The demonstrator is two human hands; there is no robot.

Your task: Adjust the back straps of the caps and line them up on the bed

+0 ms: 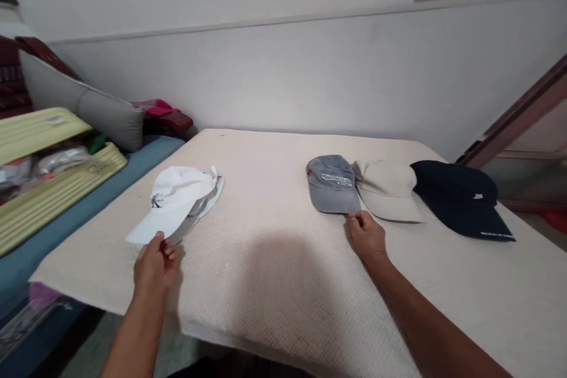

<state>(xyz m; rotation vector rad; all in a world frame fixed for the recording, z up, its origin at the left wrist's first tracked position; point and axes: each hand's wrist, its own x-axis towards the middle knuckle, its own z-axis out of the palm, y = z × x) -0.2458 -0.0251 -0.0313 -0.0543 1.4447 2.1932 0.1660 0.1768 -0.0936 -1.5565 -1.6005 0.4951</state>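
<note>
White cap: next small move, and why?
Probably shift the white cap right, toward the gray cap: the left hand is at its brim, and a wide gap separates it from the gray, beige and navy caps, which sit in a row.

At the left of the table (266,189), a cap (181,186) is held by the brim in the left hand (155,263). Toward the right of the frame, a second cap (330,174), third cap (390,180) and fourth cap (456,189) are lined up side by side on the table. The right hand (367,236) is placed at the second cap's brim. Behind, the table is bordered by a wall (248,82).
</note>
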